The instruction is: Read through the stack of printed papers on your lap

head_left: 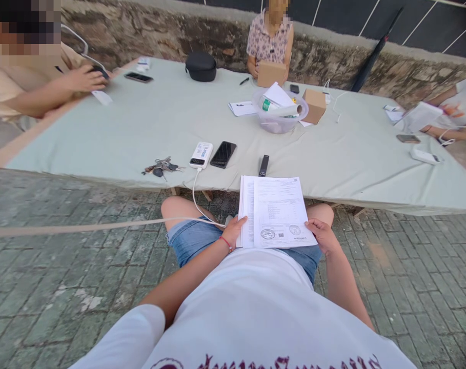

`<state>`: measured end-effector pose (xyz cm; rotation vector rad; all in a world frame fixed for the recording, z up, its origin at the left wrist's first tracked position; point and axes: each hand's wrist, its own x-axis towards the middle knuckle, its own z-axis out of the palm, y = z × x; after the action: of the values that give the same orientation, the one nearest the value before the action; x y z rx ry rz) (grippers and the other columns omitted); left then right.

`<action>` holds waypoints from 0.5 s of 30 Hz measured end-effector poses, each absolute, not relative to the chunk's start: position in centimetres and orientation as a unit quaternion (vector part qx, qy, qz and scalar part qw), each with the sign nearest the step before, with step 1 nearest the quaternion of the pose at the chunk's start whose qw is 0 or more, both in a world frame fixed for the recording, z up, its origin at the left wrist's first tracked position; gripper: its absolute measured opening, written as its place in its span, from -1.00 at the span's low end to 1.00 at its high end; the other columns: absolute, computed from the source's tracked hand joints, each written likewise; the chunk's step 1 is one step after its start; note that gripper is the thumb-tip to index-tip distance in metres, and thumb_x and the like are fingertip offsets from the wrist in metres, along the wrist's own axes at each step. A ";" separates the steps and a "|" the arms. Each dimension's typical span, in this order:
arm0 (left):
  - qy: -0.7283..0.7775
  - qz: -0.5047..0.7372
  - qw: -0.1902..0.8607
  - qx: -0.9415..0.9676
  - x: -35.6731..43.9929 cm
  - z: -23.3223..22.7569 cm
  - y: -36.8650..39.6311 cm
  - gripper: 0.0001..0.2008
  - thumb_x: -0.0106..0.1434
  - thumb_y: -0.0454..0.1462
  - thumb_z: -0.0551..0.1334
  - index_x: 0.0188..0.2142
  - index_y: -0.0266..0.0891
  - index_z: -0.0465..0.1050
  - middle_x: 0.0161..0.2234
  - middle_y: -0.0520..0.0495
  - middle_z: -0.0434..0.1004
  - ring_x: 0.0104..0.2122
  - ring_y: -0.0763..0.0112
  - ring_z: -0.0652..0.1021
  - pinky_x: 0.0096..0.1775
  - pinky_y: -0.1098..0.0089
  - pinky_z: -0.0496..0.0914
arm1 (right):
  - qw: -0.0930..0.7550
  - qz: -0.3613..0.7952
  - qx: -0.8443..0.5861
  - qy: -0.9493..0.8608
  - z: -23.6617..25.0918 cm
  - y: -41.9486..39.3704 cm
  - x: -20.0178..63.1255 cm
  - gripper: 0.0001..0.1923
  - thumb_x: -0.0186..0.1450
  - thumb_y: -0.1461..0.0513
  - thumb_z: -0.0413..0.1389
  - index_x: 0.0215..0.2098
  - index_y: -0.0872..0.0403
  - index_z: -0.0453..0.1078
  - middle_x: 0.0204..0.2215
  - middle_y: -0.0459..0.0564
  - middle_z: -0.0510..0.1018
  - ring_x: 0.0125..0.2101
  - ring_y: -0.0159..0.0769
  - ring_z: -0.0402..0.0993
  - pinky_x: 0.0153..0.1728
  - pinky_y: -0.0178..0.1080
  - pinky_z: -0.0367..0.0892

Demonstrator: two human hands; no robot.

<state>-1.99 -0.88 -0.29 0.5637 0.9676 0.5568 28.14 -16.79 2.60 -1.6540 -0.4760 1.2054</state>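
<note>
Soft, even daylight lay over everything, bright but without hard shadows; only a faint shade sat under the table (pixel 140 128). The papers (pixel 275 212) glared nearly white, their print too small to read. The wide lens bent the table's edge and the paving (pixel 63 287) toward the corners. Faces were pixelated.

Matt printed paper sheets (pixel 276 211), glossy black phone (pixel 223 154), seemingly cloth-covered table (pixel 140 133).

Open cloth left and mid-table; clutter along the near edge.

Ahead of the papers (pixel 275 211), a remote (pixel 264 165), phone (pixel 223 154), power bank (pixel 201 155) and keys (pixel 161 167) line the table (pixel 133 128) edge, and a cable (pixel 196 197) hangs down beside the left hand (pixel 235 230). Farther back, a bowl (pixel 279 119) and box (pixel 315 105) block the centre.
</note>
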 end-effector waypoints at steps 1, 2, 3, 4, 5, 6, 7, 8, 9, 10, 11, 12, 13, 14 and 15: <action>0.452 0.257 0.812 0.264 -2.0 -0.1 -0.9 -0.52 0.08 -0.10 0.52 -0.08 -0.33 0.61 -0.05 -0.31 0.69 -0.03 -0.07 0.66 0.10 0.00 0.50 | 0.495 0.503 -0.679 -0.201 2.5 -16.6 27.9 -0.56 0.07 -0.09 0.41 -0.32 0.04 0.50 -0.42 -0.07 0.69 -0.44 -0.23 0.57 -0.39 -0.22 0.42; 0.452 0.252 0.814 0.265 -2.0 0.0 -0.8 -0.51 0.10 -0.07 0.50 -0.06 -0.32 0.61 -0.03 -0.31 0.69 -0.02 -0.06 0.66 0.11 0.02 0.50 | 0.493 0.508 -0.676 -0.205 2.5 -16.4 27.6 -0.56 0.07 -0.10 0.41 -0.31 0.03 0.50 -0.41 -0.07 0.69 -0.44 -0.22 0.57 -0.37 -0.22 0.43; 0.453 0.249 0.814 0.266 -1.9 0.1 -0.8 -0.50 0.12 -0.04 0.49 -0.06 -0.32 0.61 -0.03 -0.30 0.69 -0.01 -0.04 0.66 0.11 0.04 0.50 | 0.491 0.511 -0.674 -0.208 2.4 -16.2 27.3 -0.56 0.07 -0.10 0.40 -0.31 0.03 0.50 -0.41 -0.08 0.69 -0.43 -0.22 0.57 -0.37 -0.22 0.43; 0.454 0.250 0.812 0.268 -1.9 0.2 -0.8 -0.49 0.12 -0.02 0.49 -0.06 -0.32 0.61 -0.04 -0.30 0.69 -0.01 -0.03 0.66 0.12 0.04 0.50 | 0.490 0.512 -0.673 -0.211 2.3 -16.0 26.9 -0.56 0.07 -0.11 0.40 -0.32 0.02 0.49 -0.42 -0.08 0.68 -0.44 -0.23 0.56 -0.38 -0.22 0.42; 0.455 0.252 0.811 0.269 -1.9 0.3 -0.7 -0.48 0.11 -0.01 0.49 -0.06 -0.32 0.61 -0.05 -0.30 0.69 -0.02 -0.03 0.66 0.12 0.04 0.50 | 0.490 0.512 -0.672 -0.213 2.3 -15.8 26.5 -0.56 0.08 -0.11 0.40 -0.33 0.02 0.49 -0.44 -0.09 0.67 -0.46 -0.24 0.55 -0.39 -0.23 0.40; 0.455 0.254 0.810 0.270 -1.8 0.3 -0.7 -0.47 0.10 -0.01 0.50 -0.07 -0.33 0.61 -0.07 -0.31 0.70 -0.02 -0.03 0.66 0.12 0.04 0.50 | 0.492 0.513 -0.670 -0.214 2.2 -15.6 26.1 -0.56 0.07 -0.11 0.39 -0.35 0.02 0.48 -0.45 -0.09 0.66 -0.47 -0.25 0.54 -0.41 -0.24 0.39; 0.452 0.257 0.810 0.270 -1.8 0.2 -0.8 -0.46 0.07 -0.01 0.52 -0.07 -0.33 0.60 -0.08 -0.31 0.70 -0.03 -0.03 0.66 0.12 0.03 0.49 | 0.494 0.516 -0.667 -0.214 2.2 -15.4 25.7 -0.57 0.07 -0.10 0.39 -0.36 0.02 0.47 -0.47 -0.10 0.65 -0.49 -0.27 0.52 -0.43 -0.25 0.37; 0.447 0.261 0.812 0.270 -1.8 0.1 -0.8 -0.44 0.04 -0.03 0.54 -0.06 -0.33 0.60 -0.07 -0.31 0.70 -0.03 -0.03 0.66 0.12 0.01 0.49 | 0.495 0.521 -0.662 -0.213 2.1 -15.3 25.3 -0.58 0.08 -0.10 0.39 -0.37 0.02 0.47 -0.48 -0.11 0.64 -0.50 -0.28 0.51 -0.44 -0.26 0.36; 0.441 0.265 0.814 0.269 -1.8 0.0 -0.9 -0.41 -0.01 -0.05 0.57 -0.05 -0.33 0.60 -0.07 -0.31 0.70 -0.03 -0.04 0.66 0.13 0.00 0.49 | 0.493 0.527 -0.658 -0.215 2.0 -15.2 24.9 -0.59 0.09 -0.09 0.38 -0.37 0.02 0.47 -0.49 -0.12 0.63 -0.51 -0.29 0.50 -0.45 -0.26 0.35; 0.435 0.268 0.816 0.270 -1.8 -0.2 -0.9 -0.38 -0.05 -0.08 0.59 -0.04 -0.34 0.59 -0.05 -0.31 0.69 -0.02 -0.05 0.66 0.13 -0.02 0.48 | 0.487 0.532 -0.657 -0.220 1.8 -15.1 24.6 -0.60 0.10 -0.09 0.37 -0.37 0.01 0.47 -0.49 -0.12 0.62 -0.51 -0.30 0.49 -0.45 -0.26 0.35; 0.433 0.270 0.816 0.271 -1.8 -0.3 -1.0 -0.35 -0.10 -0.10 0.62 -0.04 -0.34 0.59 -0.05 -0.32 0.69 -0.02 -0.07 0.66 0.13 -0.04 0.48 | 0.476 0.531 -0.663 -0.230 1.6 -15.0 24.5 -0.63 0.12 -0.08 0.35 -0.36 0.01 0.47 -0.49 -0.13 0.61 -0.51 -0.30 0.48 -0.45 -0.26 0.35; 0.434 0.271 0.815 0.273 -1.8 -0.5 -1.0 -0.32 -0.14 -0.12 0.63 -0.04 -0.35 0.59 -0.04 -0.33 0.69 -0.01 -0.09 0.65 0.13 -0.06 0.47 | 0.460 0.520 -0.677 -0.245 1.4 -14.9 24.4 -0.65 0.14 -0.07 0.33 -0.36 0.00 0.48 -0.49 -0.13 0.61 -0.50 -0.30 0.48 -0.44 -0.26 0.35; 0.435 0.272 0.813 0.274 -1.8 -0.7 -1.0 -0.31 -0.17 -0.12 0.64 -0.05 -0.36 0.60 -0.04 -0.34 0.69 -0.01 -0.11 0.65 0.13 -0.07 0.47 | 0.443 0.496 -0.700 -0.260 1.1 -14.8 24.5 -0.68 0.15 -0.05 0.32 -0.35 -0.02 0.48 -0.48 -0.13 0.60 -0.48 -0.30 0.48 -0.43 -0.25 0.36; 0.437 0.273 0.811 0.276 -1.9 -0.8 -1.0 -0.31 -0.18 -0.12 0.64 -0.06 -0.36 0.60 -0.05 -0.34 0.69 0.00 -0.12 0.64 0.13 -0.08 0.47 | 0.429 0.461 -0.727 -0.274 0.9 -14.6 24.7 -0.71 0.15 -0.03 0.32 -0.34 -0.03 0.49 -0.47 -0.13 0.60 -0.46 -0.29 0.48 -0.39 -0.24 0.37; 0.438 0.275 0.809 0.278 -1.9 -1.0 -1.0 -0.32 -0.19 -0.12 0.64 -0.07 -0.36 0.61 -0.05 -0.34 0.69 0.01 -0.13 0.64 0.14 -0.09 0.46 | 0.421 0.420 -0.752 -0.283 0.7 -14.4 25.0 -0.73 0.14 0.00 0.33 -0.32 -0.04 0.50 -0.45 -0.12 0.60 -0.42 -0.27 0.49 -0.34 -0.23 0.39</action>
<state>-1.87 -1.04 -1.00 0.5934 0.9364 0.5889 24.99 -14.36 0.70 -1.8856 -0.7098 1.0533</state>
